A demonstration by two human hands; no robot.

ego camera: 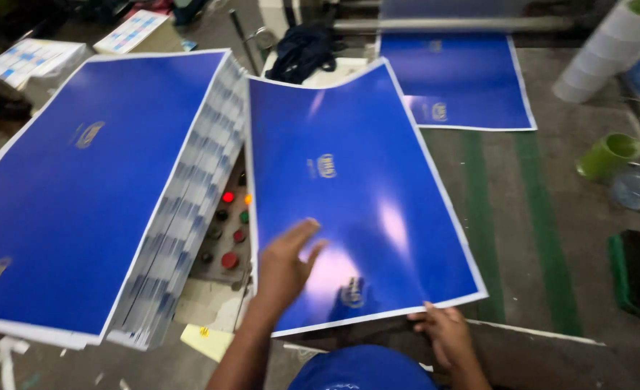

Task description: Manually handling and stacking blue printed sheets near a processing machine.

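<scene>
A large glossy blue printed sheet (363, 188) with a white border is lifted and slightly curved in front of me. My left hand (287, 263) lies flat on its near left part, fingers spread. At the sheet's near edge on the right, my right hand (444, 336) pinches the paper. A thick stack of the same blue sheets (81, 180) sits to the left, its side edge close to the lifted sheet. A blue cap (359, 370) shows at the bottom between my arms.
A control panel with red and green buttons (226, 224) lies between stack and sheet. Another blue sheet (457, 79) lies at the back under a metal roller. White rolls (609, 50), a green cup (609, 155) and a dark cloth (302, 50) are nearby.
</scene>
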